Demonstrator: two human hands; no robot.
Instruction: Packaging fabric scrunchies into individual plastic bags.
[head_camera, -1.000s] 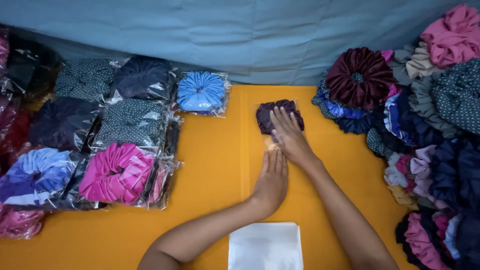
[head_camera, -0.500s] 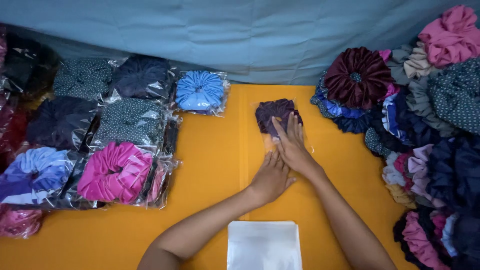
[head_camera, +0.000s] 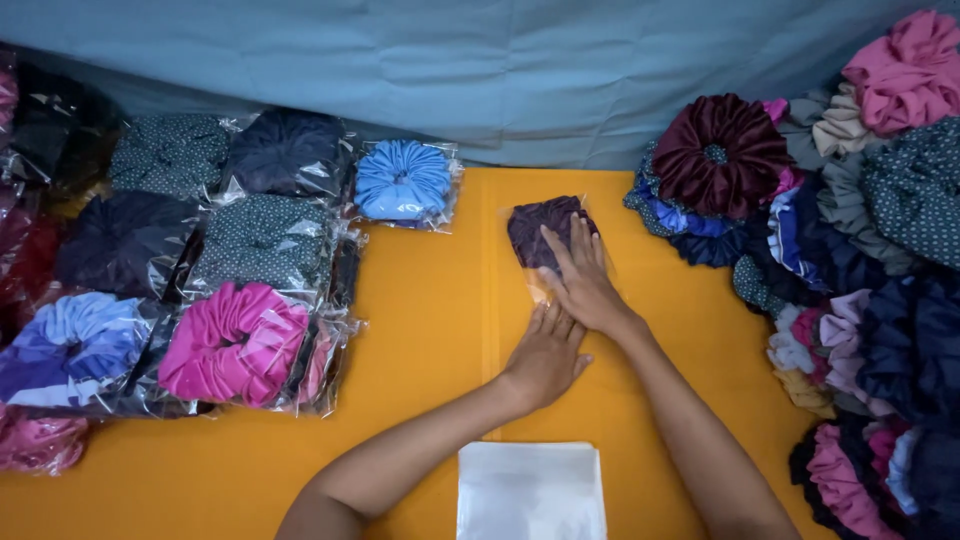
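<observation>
A dark purple scrunchie in a clear plastic bag (head_camera: 537, 228) lies on the orange table (head_camera: 430, 330), near its middle. My right hand (head_camera: 583, 282) lies flat on the near half of the bag, fingers spread and pointing away from me, tips on the scrunchie. My left hand (head_camera: 545, 355) rests flat just below it, with its fingertips at the bag's near end and touching the right hand. Neither hand grips anything.
A stack of clear empty bags (head_camera: 530, 490) lies at the near edge. Several bagged scrunchies, one pink (head_camera: 235, 340) and one blue (head_camera: 403, 180), lie to the left. A heap of loose scrunchies (head_camera: 850, 250) fills the right side. A blue-grey cloth (head_camera: 480, 70) hangs behind.
My right hand has slid a little toward me over the bag. My left hand has barely moved.
</observation>
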